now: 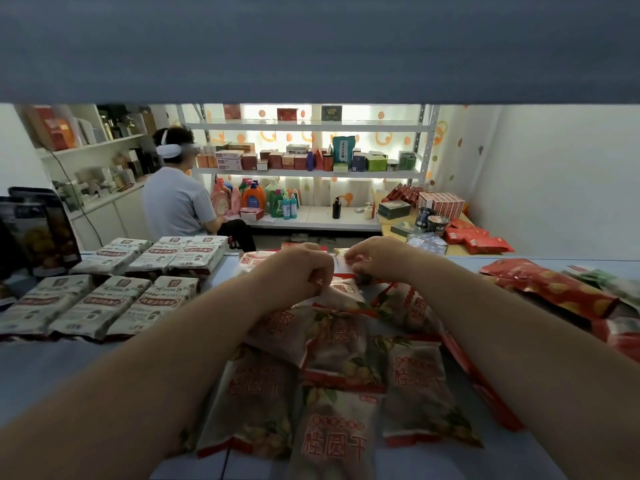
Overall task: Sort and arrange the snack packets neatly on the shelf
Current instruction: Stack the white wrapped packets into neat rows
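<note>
Pale blue shelf board [52,368] carries flat white paper-look packets [104,299] in rows at left. I see the left hand [304,271] and right hand [377,261] curled, both pinching one glossy red-and-clear snack packet [343,289] atop the crinkly central heap [339,358]; red foil packs [554,289] lie right.

Blue shelf [104,368], white packets [104,299] left, red-printed packets [339,375] centre, red packets [554,289] right

Red-white snack packets [341,344] heaped mid-shelf [104,372] — pale packets [104,296] rowed left.
</note>
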### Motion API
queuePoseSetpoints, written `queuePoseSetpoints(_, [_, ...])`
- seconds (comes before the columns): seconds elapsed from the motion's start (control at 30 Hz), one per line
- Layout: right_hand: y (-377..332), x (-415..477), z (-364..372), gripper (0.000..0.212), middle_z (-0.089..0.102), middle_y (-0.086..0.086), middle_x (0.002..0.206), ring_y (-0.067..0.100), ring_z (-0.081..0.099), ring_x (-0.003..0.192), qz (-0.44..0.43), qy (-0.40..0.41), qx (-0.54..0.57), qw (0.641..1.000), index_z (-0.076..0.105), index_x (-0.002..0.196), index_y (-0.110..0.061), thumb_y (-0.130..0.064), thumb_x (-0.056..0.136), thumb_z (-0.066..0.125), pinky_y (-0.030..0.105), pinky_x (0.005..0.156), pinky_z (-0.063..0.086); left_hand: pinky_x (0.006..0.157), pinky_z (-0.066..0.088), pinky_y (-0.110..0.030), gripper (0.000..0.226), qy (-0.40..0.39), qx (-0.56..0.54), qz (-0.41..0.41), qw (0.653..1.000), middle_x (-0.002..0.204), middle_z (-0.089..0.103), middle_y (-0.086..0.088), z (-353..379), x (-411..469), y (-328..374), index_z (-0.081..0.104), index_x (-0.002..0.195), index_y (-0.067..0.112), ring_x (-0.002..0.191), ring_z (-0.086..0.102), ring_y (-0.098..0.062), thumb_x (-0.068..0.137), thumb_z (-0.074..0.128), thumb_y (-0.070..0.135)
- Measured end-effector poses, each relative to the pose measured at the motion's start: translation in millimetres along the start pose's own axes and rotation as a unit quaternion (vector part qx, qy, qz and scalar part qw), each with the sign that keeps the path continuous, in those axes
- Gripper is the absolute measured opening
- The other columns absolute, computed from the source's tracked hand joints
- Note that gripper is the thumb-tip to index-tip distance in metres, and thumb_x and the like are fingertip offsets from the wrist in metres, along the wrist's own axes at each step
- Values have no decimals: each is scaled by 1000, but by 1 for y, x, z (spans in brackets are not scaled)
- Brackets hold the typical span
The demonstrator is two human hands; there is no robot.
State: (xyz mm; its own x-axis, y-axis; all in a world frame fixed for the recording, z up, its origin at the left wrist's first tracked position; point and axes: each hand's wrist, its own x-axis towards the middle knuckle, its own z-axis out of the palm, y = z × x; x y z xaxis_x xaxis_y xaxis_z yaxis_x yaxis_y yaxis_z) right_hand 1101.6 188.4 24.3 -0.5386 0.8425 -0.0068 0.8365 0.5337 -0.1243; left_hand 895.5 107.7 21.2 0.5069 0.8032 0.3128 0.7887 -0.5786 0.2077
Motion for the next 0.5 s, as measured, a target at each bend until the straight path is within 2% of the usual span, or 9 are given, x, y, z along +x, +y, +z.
queuePoseSetpoints(0.1, [2, -7, -3, 45, 57, -1, 137, 19, 53, 118, 8, -9, 19, 1000, 51, 141, -28, -25, 97, 55, 29, 95, 43, 74, 51, -27, 27, -34, -3, -22, 999, 95, 57, 13, -3, 1, 0, 70, 93, 35, 84, 57, -6, 85, 65, 10])
queuePoseSetpoints(0.2, [4, -17, -7, 44, 53, -1, 143, 19, 49, 127, 5, 14, 12, 1000, 49, 143, -26, -30, 99, 52, 34, 103, 40, 77, 44, -23, 27, -29, -23, -43, 998, 98, 57, 14, -7, 1, 3, 71, 97, 38, 89, 55, -3, 90, 58, 16])
queuePoseSetpoints(0.3, [8, -27, -8, 39, 56, 1, 139, 19, 52, 121, 0, -4, -6, 1000, 53, 141, -26, -32, 102, 46, 32, 96, 41, 72, 40, -19, 19, -30, -19, -58, 998, 99, 52, 19, -4, 1, 14, 69, 102, 41, 86, 53, 0, 92, 55, 34])
queuePoseSetpoints(0.4, [6, -31, -6, 39, 58, 2, 136, 20, 55, 116, 4, -26, -13, 1000, 53, 140, -28, -24, 101, 47, 29, 85, 40, 76, 46, -25, 22, -62, 36, -59, 996, 108, 52, 11, 2, 3, 25, 67, 110, 37, 90, 52, -6, 93, 54, 36])
queuePoseSetpoints(0.5, [0, -29, -5, 38, 59, 3, 132, 21, 56, 112, 3, -22, -36, 999, 56, 137, -27, -21, 101, 47, 32, 90, 47, 83, 51, -33, 22, -61, 65, -70, 994, 113, 53, 5, 2, 3, 33, 66, 113, 35, 95, 53, -12, 95, 55, 36])
